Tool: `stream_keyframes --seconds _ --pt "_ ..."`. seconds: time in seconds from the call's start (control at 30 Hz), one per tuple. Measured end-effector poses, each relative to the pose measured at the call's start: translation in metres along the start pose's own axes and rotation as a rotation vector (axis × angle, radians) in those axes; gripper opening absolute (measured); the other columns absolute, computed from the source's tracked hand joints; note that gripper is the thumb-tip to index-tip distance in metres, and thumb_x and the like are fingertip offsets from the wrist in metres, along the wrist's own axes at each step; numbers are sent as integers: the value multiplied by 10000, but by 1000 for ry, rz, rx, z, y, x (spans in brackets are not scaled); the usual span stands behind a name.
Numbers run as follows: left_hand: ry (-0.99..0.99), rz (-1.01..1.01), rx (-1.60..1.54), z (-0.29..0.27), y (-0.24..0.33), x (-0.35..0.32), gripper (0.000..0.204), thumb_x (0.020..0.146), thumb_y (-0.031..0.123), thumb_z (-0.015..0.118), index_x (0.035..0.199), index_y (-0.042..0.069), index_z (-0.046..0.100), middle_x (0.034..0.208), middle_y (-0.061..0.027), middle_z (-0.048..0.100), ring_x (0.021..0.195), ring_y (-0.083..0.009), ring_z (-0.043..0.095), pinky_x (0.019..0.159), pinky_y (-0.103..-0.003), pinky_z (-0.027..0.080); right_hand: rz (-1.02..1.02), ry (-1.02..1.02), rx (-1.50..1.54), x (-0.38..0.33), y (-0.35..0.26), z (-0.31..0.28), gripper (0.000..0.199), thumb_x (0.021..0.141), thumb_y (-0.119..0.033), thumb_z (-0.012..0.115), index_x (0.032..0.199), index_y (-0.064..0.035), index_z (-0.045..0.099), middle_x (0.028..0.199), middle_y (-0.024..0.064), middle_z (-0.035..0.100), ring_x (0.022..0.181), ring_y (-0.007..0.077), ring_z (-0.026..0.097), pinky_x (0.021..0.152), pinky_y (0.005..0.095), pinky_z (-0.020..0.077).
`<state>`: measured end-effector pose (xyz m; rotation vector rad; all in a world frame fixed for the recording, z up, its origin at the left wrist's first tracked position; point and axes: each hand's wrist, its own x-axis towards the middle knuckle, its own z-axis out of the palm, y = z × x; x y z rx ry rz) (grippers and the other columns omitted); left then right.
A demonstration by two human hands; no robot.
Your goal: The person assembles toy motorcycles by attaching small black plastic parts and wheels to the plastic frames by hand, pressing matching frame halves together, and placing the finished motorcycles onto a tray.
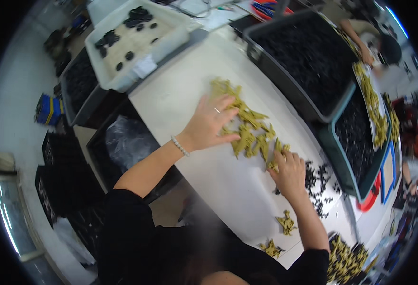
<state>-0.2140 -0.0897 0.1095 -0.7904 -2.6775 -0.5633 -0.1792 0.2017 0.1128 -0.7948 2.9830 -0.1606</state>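
Note:
Olive-yellow moulded pieces, small and branching, lie in a loose pile [247,140] across the white table. My left hand [209,123], with a ring and a beaded bracelet, rests flat at the pile's left side, its fingers spread over some pieces. At the pile's near right end, my right hand [290,175] has its fingers curled around an olive-yellow piece [273,165]; part of it is hidden by the fingers. Right beside that hand, small black pieces [319,183] are scattered. Two little olive-yellow clusters [286,222] lie closer to my body.
Large grey [332,111] and green [339,161] bins of black parts line the right side. A white tub [171,45] with black discs stands at the far left. More olive-yellow pieces [344,259] are heaped at lower right. Another person's arm [358,40] reaches in at upper right.

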Motion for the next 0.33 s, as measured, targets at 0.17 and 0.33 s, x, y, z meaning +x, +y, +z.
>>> stream_keyframes --seconds 0.17,0.33 --pt "248 -374 115 -88 -90 -40 553 787 305 728 1237 46 538 1410 -212 392 1283 -379 394 1052 -467 339 -82 42 250 32 -28 -16 431 693 -177 753 1088 -76 611 912 107 631 830 296 596 714 413 462" --pt "717 -1103 233 -150 -241 -121 811 772 374 749 1387 16 358 1504 -165 284 1361 -421 278 1088 -463 278 -162 136 406 114 -68 -56 395 749 -140 729 1118 -56 617 989 187 642 921 341 611 801 394 492"
